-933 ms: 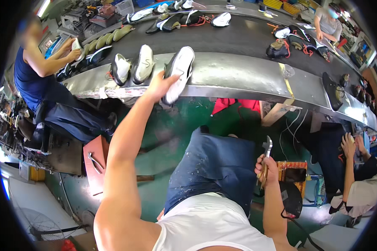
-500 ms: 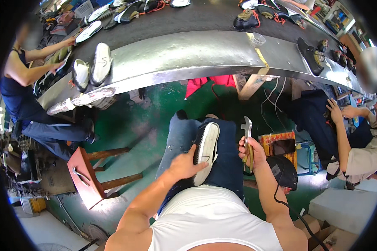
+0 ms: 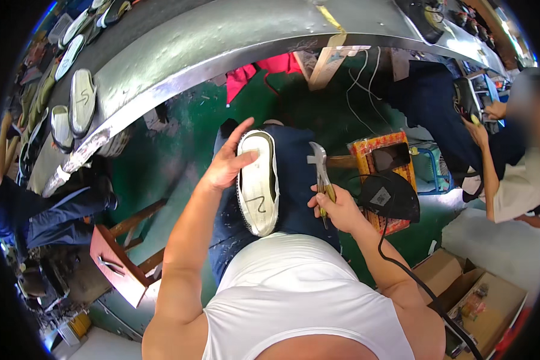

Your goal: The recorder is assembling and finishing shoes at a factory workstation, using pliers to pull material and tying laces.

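Note:
On my lap lies a shoe (image 3: 259,201), its pale, flat underside facing up with a dark curved mark near the end closest to me. My left hand (image 3: 224,165) grips its far left side, thumb laid over the underside and forefinger stretched out; the fingers below the edge are hidden. My right hand (image 3: 341,209) is closed around the handles of a pair of lasting pliers (image 3: 321,168), with the hammer-like metal head pointing away from me. The pliers stand a little right of the shoe, apart from it.
Ahead runs a metal-edged workbench (image 3: 222,45), with shoes (image 3: 83,102) at its left. A red stool (image 3: 117,264) bearing another hand tool stands left. Right are a black cap-like thing with a cable (image 3: 390,198), an open carton (image 3: 486,300) and a seated person (image 3: 519,174).
The shoe has turned from resting on its side to underside up. My left hand has shifted away from me along it. The pliers have come closer to the shoe, and the view has tilted.

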A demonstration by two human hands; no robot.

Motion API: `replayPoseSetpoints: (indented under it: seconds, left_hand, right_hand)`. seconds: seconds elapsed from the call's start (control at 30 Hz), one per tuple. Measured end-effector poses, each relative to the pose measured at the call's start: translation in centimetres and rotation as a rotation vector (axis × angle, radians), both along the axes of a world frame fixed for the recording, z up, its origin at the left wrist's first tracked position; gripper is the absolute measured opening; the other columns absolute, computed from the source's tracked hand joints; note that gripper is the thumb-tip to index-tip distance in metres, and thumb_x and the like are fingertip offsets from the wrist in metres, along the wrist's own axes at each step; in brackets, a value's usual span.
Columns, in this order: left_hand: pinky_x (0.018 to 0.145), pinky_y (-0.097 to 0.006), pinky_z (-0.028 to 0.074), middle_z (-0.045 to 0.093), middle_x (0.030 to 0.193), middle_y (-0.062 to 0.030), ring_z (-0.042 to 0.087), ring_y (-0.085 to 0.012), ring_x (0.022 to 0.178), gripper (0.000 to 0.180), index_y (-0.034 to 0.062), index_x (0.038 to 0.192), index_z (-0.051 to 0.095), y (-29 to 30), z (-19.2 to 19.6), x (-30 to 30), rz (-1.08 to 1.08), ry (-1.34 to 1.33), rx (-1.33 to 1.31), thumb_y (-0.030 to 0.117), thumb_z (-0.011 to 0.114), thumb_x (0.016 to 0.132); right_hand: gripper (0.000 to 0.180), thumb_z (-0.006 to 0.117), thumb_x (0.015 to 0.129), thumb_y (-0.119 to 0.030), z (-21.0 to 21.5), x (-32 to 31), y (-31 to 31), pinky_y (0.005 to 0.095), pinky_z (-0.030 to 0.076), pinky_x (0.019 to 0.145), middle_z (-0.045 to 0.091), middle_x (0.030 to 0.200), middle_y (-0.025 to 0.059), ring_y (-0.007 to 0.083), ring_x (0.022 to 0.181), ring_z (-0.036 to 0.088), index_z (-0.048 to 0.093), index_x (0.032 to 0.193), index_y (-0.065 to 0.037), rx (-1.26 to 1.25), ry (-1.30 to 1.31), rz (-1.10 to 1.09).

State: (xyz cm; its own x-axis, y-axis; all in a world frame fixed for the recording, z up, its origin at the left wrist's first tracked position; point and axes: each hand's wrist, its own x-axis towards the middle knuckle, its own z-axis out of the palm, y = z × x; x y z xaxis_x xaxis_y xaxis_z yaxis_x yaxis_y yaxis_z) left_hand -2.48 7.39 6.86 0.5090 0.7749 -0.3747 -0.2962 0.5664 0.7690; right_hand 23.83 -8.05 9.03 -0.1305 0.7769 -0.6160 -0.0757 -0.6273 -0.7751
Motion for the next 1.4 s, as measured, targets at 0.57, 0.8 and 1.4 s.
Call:
replayPoseSetpoints:
  seconds: [0.57,0.8,1.4]
  left_hand:
    - [0.113,-0.037,0.03,0.045,0.141,-0.0146,0.044,-0.0248,0.131,0.064,0.0052,0.149,0.034,-7.0,3.6,-5.6,0.054,0.609,0.907,0.033,0.061,0.098]
    - [0.105,-0.032,0.039,0.056,0.128,-0.0105,0.051,-0.0178,0.12,0.047,0.0019,0.142,0.044,-5.9,4.0,-7.7,-0.047,0.54,0.78,0.018,0.056,0.1]
    - [0.089,-0.028,0.05,0.066,0.109,-0.0045,0.061,-0.0114,0.097,0.041,0.0046,0.136,0.052,-6.2,1.2,-6.5,0.345,0.259,0.183,0.017,0.061,0.098]
  right_hand:
    - [0.03,0.055,0.1,-0.019,8.1,-6.7,2.6,0.0322,0.054,0.073,0.059,0.1,0.0043,0.0147,0.086,0.059,0.054,0.123,0.0,-0.125,0.436,0.362]
    - [0.021,0.056,0.098,-0.02,4.7,-6.3,6.0,0.03,0.05,0.059,0.061,0.075,0.0057,0.0144,0.06,0.058,0.059,0.105,0.0,0.133,-0.137,0.707]
    - [0.033,0.059,0.095,-0.021,3.7,-6.8,5.7,0.039,0.052,0.071,0.068,0.085,0.0179,0.0335,0.077,0.067,0.055,0.118,0.003,0.398,-0.318,0.786]
